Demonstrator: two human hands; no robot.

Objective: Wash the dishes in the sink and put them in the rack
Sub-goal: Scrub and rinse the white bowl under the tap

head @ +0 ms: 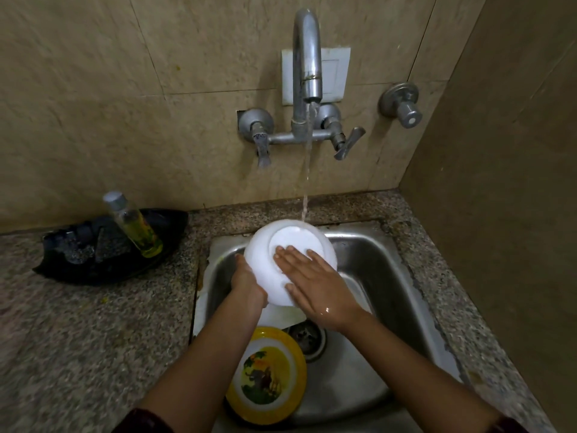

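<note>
A white bowl [265, 254] is held upside down and tilted over the steel sink [368, 264], its base facing me. My left hand [246, 282] grips the bowl's left rim from below. Flat on the bowl's base lies my right hand [315, 285], fingers spread and wet. Water runs from the tap [307, 57] and lands on the bowl's far rim. A yellow plate [268, 376] with an animal picture leans in the sink near me, and a white dish [282, 315] lies partly hidden under my hands. No rack is in view.
A black tray [93, 260] on the granite counter [78, 339] to the left holds a soap bottle [134, 226] with yellow liquid. The sink drain [307, 337] shows beside the plate. A wall closes off the right side, with a valve knob [402, 104] on the back wall.
</note>
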